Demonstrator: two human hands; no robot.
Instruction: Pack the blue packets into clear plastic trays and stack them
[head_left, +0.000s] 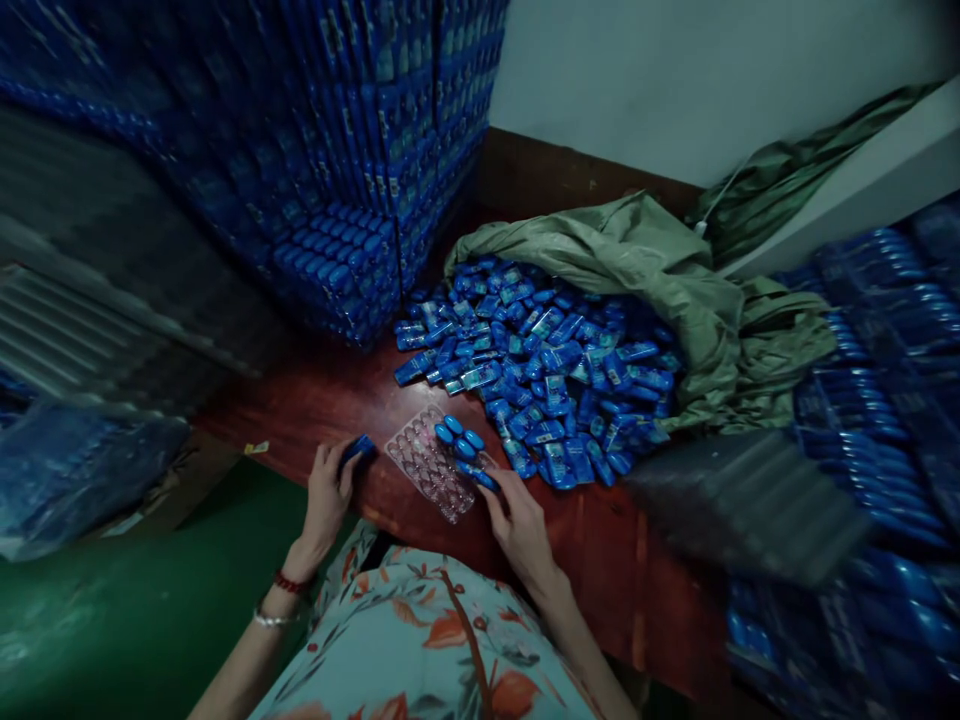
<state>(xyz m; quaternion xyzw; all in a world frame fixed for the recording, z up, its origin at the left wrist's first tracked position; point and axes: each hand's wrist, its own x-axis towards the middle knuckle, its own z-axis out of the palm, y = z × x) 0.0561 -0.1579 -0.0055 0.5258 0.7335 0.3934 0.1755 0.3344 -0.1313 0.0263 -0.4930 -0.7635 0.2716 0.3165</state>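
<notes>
On the dark red table, a clear plastic tray with rows of moulded cups lies between my hands. Several small blue bottles stand together at its right upper part. My left hand is at the tray's left, its fingers closed around a blue bottle. At the tray's right side, my right hand grips another blue bottle close to the standing ones. The tray's other cups look bare.
Beyond the tray spreads a heap of blue bottles, spilling from a green sack. Tall stacks of filled blue trays rise at the back left, more at the right. Stacked clear trays sit near the table's right.
</notes>
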